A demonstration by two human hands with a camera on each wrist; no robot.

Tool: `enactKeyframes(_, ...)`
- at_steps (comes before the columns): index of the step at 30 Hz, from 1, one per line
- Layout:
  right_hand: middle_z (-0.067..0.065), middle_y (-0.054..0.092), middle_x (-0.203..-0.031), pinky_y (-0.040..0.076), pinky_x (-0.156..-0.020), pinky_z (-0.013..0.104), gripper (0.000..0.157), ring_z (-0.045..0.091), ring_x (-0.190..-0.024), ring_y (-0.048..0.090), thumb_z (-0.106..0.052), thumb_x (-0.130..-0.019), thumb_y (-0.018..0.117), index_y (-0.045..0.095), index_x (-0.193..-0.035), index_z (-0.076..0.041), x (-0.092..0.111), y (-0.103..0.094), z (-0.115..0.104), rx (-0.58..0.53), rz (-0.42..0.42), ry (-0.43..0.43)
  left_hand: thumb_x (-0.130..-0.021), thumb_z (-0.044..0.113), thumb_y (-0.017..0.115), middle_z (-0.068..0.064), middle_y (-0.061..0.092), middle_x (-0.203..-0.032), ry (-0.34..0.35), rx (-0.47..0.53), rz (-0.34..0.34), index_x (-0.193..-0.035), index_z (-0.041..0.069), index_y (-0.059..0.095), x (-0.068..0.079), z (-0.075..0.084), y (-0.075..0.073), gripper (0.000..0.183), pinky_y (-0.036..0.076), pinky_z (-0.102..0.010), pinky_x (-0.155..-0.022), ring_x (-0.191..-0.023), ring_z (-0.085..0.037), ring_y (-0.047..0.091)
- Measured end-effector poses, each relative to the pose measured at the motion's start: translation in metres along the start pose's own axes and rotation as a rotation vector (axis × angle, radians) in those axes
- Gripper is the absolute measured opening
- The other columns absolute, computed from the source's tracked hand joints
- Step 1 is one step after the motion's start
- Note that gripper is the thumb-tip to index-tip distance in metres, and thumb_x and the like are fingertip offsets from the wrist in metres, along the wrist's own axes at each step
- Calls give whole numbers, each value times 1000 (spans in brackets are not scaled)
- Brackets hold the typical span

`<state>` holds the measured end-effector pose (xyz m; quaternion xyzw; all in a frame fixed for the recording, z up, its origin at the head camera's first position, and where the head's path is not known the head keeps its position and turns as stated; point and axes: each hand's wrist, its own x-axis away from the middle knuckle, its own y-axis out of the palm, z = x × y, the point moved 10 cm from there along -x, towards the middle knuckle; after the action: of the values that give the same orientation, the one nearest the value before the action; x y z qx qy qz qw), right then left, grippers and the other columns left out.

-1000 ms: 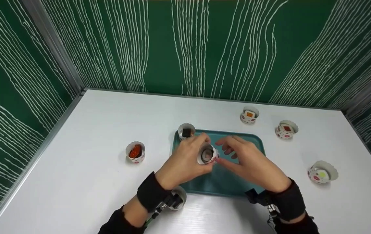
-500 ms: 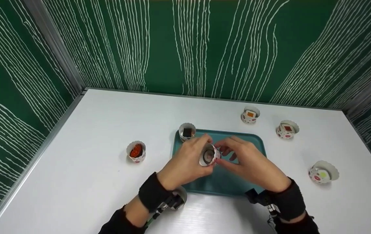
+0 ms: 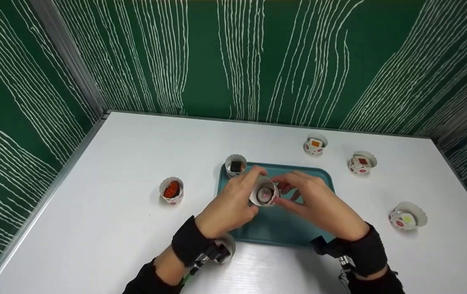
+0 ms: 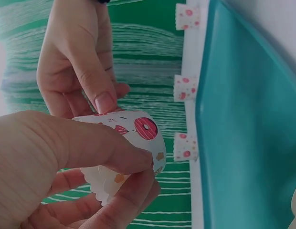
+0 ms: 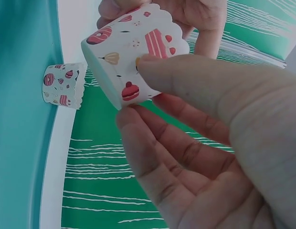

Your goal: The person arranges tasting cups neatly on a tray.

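A paper baking cup (image 3: pixel 255 196) printed with red sweets is held up over the teal tray (image 3: pixel 286 230), its mouth tipped toward the head camera. Inside lies a round sushi roll (image 3: pixel 264 194) with a pink middle. My left hand (image 3: pixel 231 202) grips the cup from the left, thumb and fingers around its wall. From the other side my right hand (image 3: pixel 317 200) pinches the cup near its base; the right wrist view shows the thumb (image 5: pixel 172 76) on the printed wall and the index fingertip at the bottom edge.
Another cup (image 3: pixel 231 173) with a black-topped piece stands at the tray's back left corner. A cup (image 3: pixel 173 201) with red-topped sushi is at the left. Several more filled cups, such as one (image 3: pixel 398 223) with a yellow-centred piece, stand to the right. One cup (image 3: pixel 231 256) sits below my left wrist.
The cup has tilted so its mouth faces the head camera more and the roll shows more fully. My left fingers have shifted slightly on it; the right hand stays at its side.
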<state>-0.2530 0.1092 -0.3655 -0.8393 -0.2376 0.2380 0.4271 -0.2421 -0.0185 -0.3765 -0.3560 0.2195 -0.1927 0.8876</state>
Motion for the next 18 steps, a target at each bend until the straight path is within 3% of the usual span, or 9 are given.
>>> enactKeyframes(4,-1,75,-115,62,-85,34,40,17,-98,74,-20,-100,78,68,-138,-14,0,-1,1,-18,3,1,-92,-10,71,-13,70,-120,4,34,8,-146,6,46,1,0,-3,62,38,-25,-67,-79,-16,52)
enactKeyframes(6,-2,76,-116,62,-85,33,43,14,-98,74,-20,-98,80,67,-139,-14,0,-1,1,-19,8,0,-93,-9,72,-11,69,-101,1,48,13,-146,6,46,2,0,-4,62,34,-23,-63,-70,-12,48)
enactKeyframes(10,-3,75,-119,62,-86,33,50,12,-97,75,-18,-96,83,65,-142,-14,0,-1,1,-15,15,-15,-94,-6,73,-6,54,-74,-13,44,22,-146,7,45,3,0,-6,61,30,-22,-58,-59,-9,41)
enactKeyframes(12,-3,75,-120,62,-87,33,51,14,-98,75,-18,-95,84,64,-142,-14,0,-1,1,-28,13,-24,-95,-5,73,-5,61,-79,-25,45,25,-147,7,44,3,-1,-6,61,35,-22,-59,-61,-9,46)
enactKeyframes(14,-3,74,-122,62,-88,34,53,15,-101,75,-18,-94,84,64,-143,-15,0,-1,0,-42,11,-33,-95,-4,73,-8,72,-96,-39,57,27,-146,7,43,4,-3,-7,60,45,-21,-64,-69,-13,61)
enactKeyframes(18,-4,73,-127,63,-90,34,57,13,-106,74,-19,-93,86,62,-144,-17,1,-1,0,-53,14,-45,-96,-5,72,-12,74,-133,-60,110,20,-141,8,44,4,-5,-5,55,61,-28,-85,-102,-23,76)
